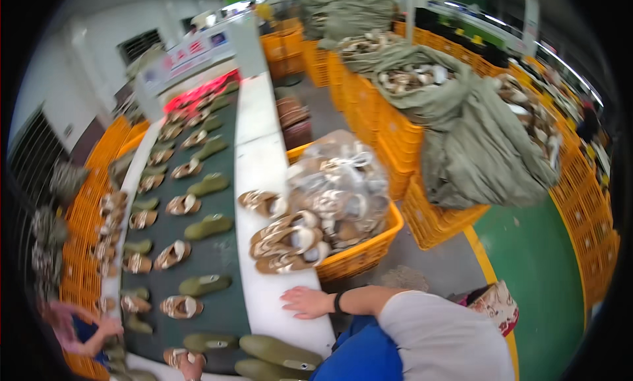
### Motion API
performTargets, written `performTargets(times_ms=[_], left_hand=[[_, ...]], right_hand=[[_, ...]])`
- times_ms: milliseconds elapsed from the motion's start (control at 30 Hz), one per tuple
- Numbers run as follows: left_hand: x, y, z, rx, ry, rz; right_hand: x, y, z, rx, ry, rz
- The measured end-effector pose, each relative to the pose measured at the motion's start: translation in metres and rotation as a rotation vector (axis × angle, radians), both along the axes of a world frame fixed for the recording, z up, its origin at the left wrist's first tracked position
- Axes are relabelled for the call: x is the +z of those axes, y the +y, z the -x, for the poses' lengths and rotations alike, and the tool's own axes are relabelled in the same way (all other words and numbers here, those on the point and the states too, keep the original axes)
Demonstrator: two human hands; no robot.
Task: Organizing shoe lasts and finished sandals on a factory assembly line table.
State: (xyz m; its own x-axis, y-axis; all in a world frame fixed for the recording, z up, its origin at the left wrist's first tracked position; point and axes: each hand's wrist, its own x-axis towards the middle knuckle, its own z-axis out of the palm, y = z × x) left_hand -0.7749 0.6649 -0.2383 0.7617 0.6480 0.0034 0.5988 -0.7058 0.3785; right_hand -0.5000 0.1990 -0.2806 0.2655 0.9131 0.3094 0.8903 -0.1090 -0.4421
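My right hand [306, 302] rests flat on the white ledge [260, 163] beside the conveyor, fingers spread and holding nothing; a black band circles its wrist. At the lower edge, my left hand [192, 368] is closed on a brown-and-white shoe upper [175, 356] over the dark green belt [221, 252]. Green shoe lasts [210, 343] lie on the belt near it, and larger lasts [277, 352] lie just right of them. Beyond my right hand, several brown-and-white shoe uppers [285, 241] sit grouped on the ledge.
Rows of uppers and lasts run up the belt. An orange crate [359, 259] with bagged shoe uppers [339, 183] stands against the ledge. Stacked orange crates [389, 150] and cloth-draped heaps fill the right side. Across the belt, a person in pink [79, 328] works at the far ledge.
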Motion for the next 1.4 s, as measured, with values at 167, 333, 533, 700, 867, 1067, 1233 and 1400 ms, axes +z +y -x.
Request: performTargets(times_ms=[167,333,533,700,867,1067,1233,1400], left_hand=[[0.185,-0.230,-0.096,-0.497,-0.041,0.165],[0.245,-0.423,-0.160,-0.905,0.012,0.228],[0.203,-0.535,-0.220,-1.082,0.117,0.470],[0.146,-0.577,-0.327,-1.166,0.107,0.315],[0.115,-0.645,-0.431,-1.111,-0.133,-0.145],[0.048,-0.675,-0.534,-1.014,-0.169,-0.283],[0.002,-0.660,-0.564,-1.047,0.065,-0.434],[0.008,-0.661,-0.563,-1.067,0.083,-0.398]], right_hand=[[0.002,-0.008,-0.007,0.036,0.082,0.114],[0.017,-0.039,-0.018,0.322,0.241,0.395],[0.028,-0.175,-0.084,0.595,0.624,0.499],[0.038,-0.353,-0.194,-0.191,0.576,0.436],[-0.025,-0.523,-0.231,-0.885,0.578,0.312],[-0.070,-0.599,-0.172,-1.126,0.812,0.208],[-0.080,-0.606,-0.117,-1.089,1.030,0.298],[-0.031,-0.612,-0.108,-1.151,0.937,0.294]])
